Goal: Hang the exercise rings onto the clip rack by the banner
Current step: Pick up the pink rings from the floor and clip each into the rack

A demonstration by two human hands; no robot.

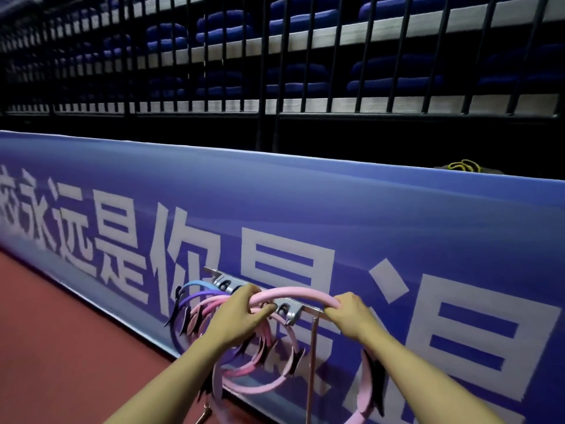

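A light pink exercise ring [298, 292] is held level with the metal clip rack [289, 310], which stands in front of the blue banner [397, 228]. My left hand [241, 313] grips the ring's left part and my right hand [351, 312] grips its right part. Several other rings hang on the rack to the left: a light blue one [197, 284], a purple one [201, 294] and pink ones [214, 302], each with black pads. The ring's lower half [365, 390] drops behind my right forearm.
The rack's thin metal leg [312, 362] runs down to the red floor [61, 332]. The long banner board has white characters. Behind it stand a black railing [275, 87] and rows of blue seats. A yellow cord [463, 165] lies behind the board's top edge at right.
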